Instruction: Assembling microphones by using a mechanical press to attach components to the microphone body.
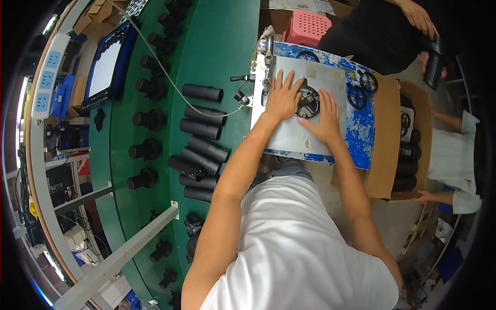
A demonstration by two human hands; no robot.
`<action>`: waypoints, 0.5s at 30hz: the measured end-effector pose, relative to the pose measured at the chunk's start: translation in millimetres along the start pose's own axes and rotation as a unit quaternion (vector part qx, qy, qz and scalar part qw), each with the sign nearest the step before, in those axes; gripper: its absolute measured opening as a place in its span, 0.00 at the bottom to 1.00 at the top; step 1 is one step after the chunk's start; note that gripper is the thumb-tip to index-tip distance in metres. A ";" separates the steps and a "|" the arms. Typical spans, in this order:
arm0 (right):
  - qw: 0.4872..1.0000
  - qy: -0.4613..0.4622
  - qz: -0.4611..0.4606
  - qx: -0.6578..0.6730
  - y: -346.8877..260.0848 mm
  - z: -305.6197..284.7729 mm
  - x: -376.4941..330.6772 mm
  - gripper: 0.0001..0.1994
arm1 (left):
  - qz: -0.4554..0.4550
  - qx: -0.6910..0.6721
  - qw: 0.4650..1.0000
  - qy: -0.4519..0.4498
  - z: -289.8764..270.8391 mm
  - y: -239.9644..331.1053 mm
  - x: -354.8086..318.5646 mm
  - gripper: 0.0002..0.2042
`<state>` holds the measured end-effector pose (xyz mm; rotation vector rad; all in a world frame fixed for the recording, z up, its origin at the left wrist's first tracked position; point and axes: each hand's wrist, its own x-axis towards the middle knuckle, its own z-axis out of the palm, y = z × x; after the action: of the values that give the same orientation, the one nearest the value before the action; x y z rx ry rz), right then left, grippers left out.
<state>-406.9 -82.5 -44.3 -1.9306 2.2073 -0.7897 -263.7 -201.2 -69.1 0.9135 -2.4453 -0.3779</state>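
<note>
A black round spoked part [309,102] lies on a grey metal plate [281,135] in front of me. My left hand [283,98] rests at its left side, fingers stretched out and pointing away from me, the fingertips close to its rim. On the other side, my right hand [325,120] lies with its fingers extended along the right edge and its thumb near the lower rim. Neither hand is closed around the part. Whether the fingers touch it is hard to tell. A metal clamp-like fixture [268,62] stands at the plate's left edge.
Several black cylinders [202,93] lie on the green bench at left, beyond a thin hose. More black rings [357,96] sit on the worn blue board. A cardboard box [386,139] of black parts stands right. Another person's hand [417,19] holds a black cylinder; someone else stands beside the box.
</note>
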 end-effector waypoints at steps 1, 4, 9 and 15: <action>1.000 -0.009 0.006 -0.013 -2.6 -1.7 1.1 0.50 | 0.000 0.000 1.000 0.000 -0.3 0.9 -1.8 0.23; 0.999 -0.035 -0.014 -0.026 12.5 -6.0 6.5 0.50 | -0.022 -0.188 0.982 0.008 -12.2 17.5 -15.8 0.21; 0.998 -0.024 0.015 -0.060 6.9 -5.8 0.7 0.50 | -0.139 -0.205 0.946 0.211 -81.0 -9.5 -14.5 0.15; 0.997 -0.026 0.012 -0.070 0.4 -5.2 4.0 0.51 | -0.534 -0.296 0.780 0.133 -52.0 -124.7 15.6 0.20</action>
<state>-410.1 -84.7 -39.0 -1.9563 2.3075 -0.5892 -179.3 -307.8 -72.0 1.7870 -1.1646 -1.2048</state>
